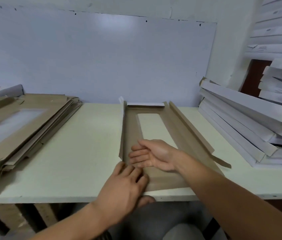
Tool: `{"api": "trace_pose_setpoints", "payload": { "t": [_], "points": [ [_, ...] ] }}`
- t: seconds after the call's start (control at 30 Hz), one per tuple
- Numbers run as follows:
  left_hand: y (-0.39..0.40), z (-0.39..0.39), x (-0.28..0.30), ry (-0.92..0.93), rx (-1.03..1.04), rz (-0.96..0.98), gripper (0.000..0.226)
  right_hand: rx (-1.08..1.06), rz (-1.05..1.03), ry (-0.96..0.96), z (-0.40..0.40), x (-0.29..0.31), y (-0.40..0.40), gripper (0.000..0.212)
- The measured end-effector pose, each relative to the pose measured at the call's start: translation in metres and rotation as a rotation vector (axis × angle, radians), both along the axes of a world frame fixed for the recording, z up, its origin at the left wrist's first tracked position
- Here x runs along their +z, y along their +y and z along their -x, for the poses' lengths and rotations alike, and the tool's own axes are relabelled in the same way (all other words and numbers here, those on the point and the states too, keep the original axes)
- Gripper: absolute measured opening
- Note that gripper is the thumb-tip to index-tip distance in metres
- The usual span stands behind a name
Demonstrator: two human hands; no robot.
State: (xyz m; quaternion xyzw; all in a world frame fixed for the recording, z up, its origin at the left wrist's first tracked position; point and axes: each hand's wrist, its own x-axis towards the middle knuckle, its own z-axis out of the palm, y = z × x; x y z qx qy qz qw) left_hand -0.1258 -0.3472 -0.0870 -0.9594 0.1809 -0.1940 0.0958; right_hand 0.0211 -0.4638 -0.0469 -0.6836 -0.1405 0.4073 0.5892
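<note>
A flat brown cardboard box blank (pixel 185 135) with a rectangular window cut-out lies lengthwise on the pale table (pixel 84 153). Its long side flaps stand partly folded up. My right hand (pixel 152 155) lies palm up on the blank near its left fold, with straight fingers pointing left against the raised left flap. My left hand (pixel 126 186) presses down on the blank's near left corner at the table's front edge. Its thumb is tucked under that edge.
A stack of unfolded brown blanks (pixel 24 129) lies at the left of the table. Finished white boxes (pixel 251 125) are piled at the right, with more stacked higher up (pixel 278 32). A white wall panel (pixel 102 58) stands behind the table.
</note>
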Motion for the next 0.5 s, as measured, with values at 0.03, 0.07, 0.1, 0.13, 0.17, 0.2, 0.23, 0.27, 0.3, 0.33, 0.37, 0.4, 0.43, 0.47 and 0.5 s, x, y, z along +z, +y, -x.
{"api": "trace_pose_setpoints", "payload": {
  "t": [0.03, 0.07, 0.1, 0.13, 0.17, 0.2, 0.23, 0.27, 0.3, 0.33, 0.37, 0.4, 0.43, 0.47, 0.5],
  "points": [
    [0.007, -0.001, 0.000, 0.001, -0.008, 0.004, 0.057, 0.054, 0.090, -0.208, 0.000, 0.002, -0.011, 0.051],
    [0.013, -0.002, 0.001, 0.009, -0.006, 0.009, 0.055, 0.158, 0.213, -0.435, 0.000, 0.007, -0.026, 0.053],
    [0.019, -0.003, 0.004, 0.028, 0.006, 0.014, 0.052, 0.286, 0.333, -0.612, 0.001, 0.013, -0.042, 0.060],
    [0.024, -0.004, 0.007, 0.048, 0.026, 0.022, 0.047, 0.397, 0.435, -0.709, 0.002, 0.018, -0.059, 0.069],
    [0.029, -0.005, 0.011, 0.056, 0.053, 0.032, 0.042, 0.452, 0.498, -0.741, 0.002, 0.022, -0.074, 0.071],
    [0.032, -0.007, 0.015, 0.060, 0.089, 0.046, 0.038, 0.450, 0.521, -0.749, 0.001, 0.023, -0.088, 0.063],
    [0.035, -0.010, 0.020, 0.068, 0.119, 0.074, 0.036, 0.419, 0.504, -0.742, 0.002, 0.022, -0.099, 0.046],
    [0.038, -0.013, 0.024, 0.089, 0.140, 0.120, 0.034, 0.366, 0.470, -0.736, 0.001, 0.019, -0.108, 0.026],
    [0.040, -0.018, 0.028, 0.128, 0.153, 0.183, 0.029, 0.310, 0.431, -0.730, 0.001, 0.017, -0.113, 0.008],
    [0.041, -0.023, 0.030, 0.173, 0.172, 0.259, 0.024, 0.255, 0.417, -0.736, 0.000, 0.014, -0.117, 0.005],
    [0.041, -0.029, 0.032, 0.205, 0.196, 0.330, 0.020, 0.204, 0.423, -0.736, -0.001, 0.011, -0.118, 0.008],
    [0.040, -0.033, 0.033, 0.226, 0.227, 0.367, 0.016, 0.166, 0.447, -0.741, -0.001, 0.009, -0.118, 0.008],
    [0.039, -0.036, 0.033, 0.239, 0.254, 0.369, 0.013, 0.140, 0.468, -0.756, 0.000, 0.008, -0.117, 0.009],
    [0.036, -0.038, 0.032, 0.246, 0.275, 0.351, 0.014, 0.130, 0.488, -0.784, 0.001, 0.006, -0.114, 0.012],
    [0.033, -0.039, 0.030, 0.242, 0.284, 0.324, 0.014, 0.115, 0.497, -0.812, 0.003, 0.003, -0.111, 0.015]
  ]
}}
